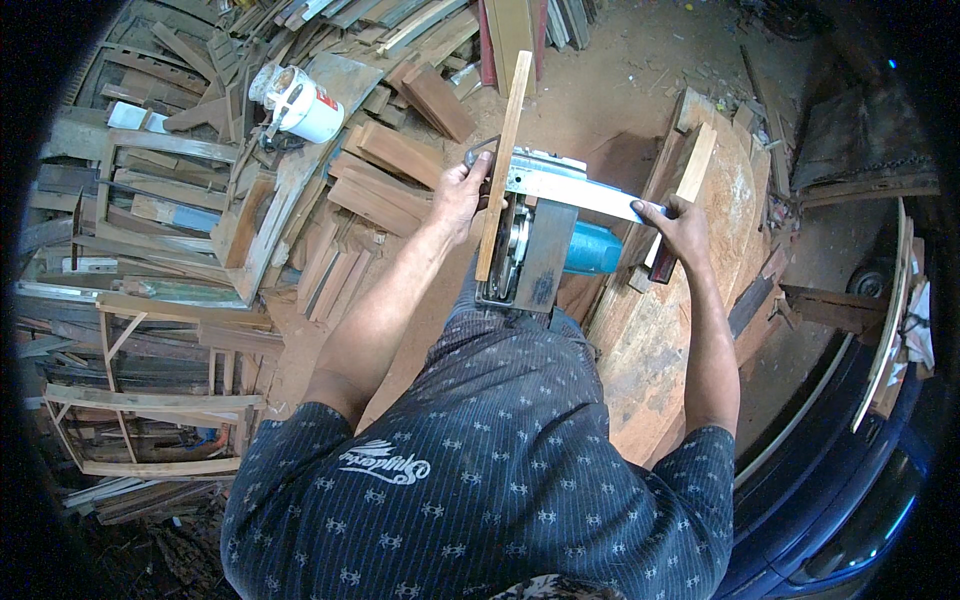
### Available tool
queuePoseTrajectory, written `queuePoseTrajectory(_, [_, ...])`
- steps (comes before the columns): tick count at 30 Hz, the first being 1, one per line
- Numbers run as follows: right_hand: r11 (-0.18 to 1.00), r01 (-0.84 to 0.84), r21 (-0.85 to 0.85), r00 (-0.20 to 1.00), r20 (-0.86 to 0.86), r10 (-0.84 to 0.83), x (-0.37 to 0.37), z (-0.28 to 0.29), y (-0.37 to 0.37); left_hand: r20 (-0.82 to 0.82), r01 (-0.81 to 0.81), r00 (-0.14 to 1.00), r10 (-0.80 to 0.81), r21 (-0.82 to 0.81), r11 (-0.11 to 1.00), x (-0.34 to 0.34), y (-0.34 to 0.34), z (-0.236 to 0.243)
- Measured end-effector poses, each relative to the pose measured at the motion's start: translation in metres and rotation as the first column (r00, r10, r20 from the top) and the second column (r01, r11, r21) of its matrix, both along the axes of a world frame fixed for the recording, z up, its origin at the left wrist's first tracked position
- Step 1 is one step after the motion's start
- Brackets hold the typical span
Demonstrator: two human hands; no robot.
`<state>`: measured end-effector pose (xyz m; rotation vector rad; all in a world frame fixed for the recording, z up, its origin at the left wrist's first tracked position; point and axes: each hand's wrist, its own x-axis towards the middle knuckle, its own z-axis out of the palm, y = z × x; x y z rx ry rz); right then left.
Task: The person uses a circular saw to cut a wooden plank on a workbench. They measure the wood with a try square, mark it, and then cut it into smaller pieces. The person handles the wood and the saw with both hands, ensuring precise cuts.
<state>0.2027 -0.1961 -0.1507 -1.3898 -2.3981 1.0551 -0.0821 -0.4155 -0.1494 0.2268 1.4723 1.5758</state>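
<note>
In front of my lap is a power tool with a teal motor housing [594,248] and metal plates, like a circular saw. A narrow pale wooden strip [515,100] stands lengthwise along its left side. My left hand [462,198] is closed at that strip, thumb on its edge, with the other fingers partly hidden behind it. A flat, shiny metal strip [575,190], like a steel rule, runs across the tool from the wooden strip. My right hand [683,228] pinches its right end. Below that hand shows a dark red block [662,264].
To the right is a broad wooden slab [640,370] with a pale batten [696,160] on it. Stacked boards [375,190] and wooden frames [170,402] crowd the left. A white bucket [310,108] stands among them. A blue car [840,480] is at the lower right.
</note>
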Motion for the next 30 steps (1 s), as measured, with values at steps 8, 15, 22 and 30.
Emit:
queuePoseTrajectory(8, [1.0, -0.004, 0.001, 0.999, 0.033, 0.004, 0.0, 0.004, 0.002, 0.0, 0.001, 1.0, -0.001, 0.015, 1.0, -0.001, 0.002, 0.0])
queuePoseTrajectory(15, [1.0, 0.004, 0.004, 1.0, 0.017, -0.004, 0.001, 0.002, 0.004, 0.009, -0.012, 1.0, 0.011, 0.023, 1.0, -0.001, 0.005, -0.006])
queuePoseTrajectory(22, [1.0, 0.005, 0.006, 1.0, 0.0, -0.005, 0.002, 0.003, 0.004, 0.006, 0.005, 1.0, -0.005, 0.039, 0.999, -0.003, 0.007, -0.011])
queuePoseTrajectory(30, [1.0, 0.023, 0.008, 1.0, 0.008, -0.023, 0.002, 0.004, 0.001, -0.006, 0.003, 1.0, -0.003, 0.023, 1.0, -0.002, 0.008, -0.01])
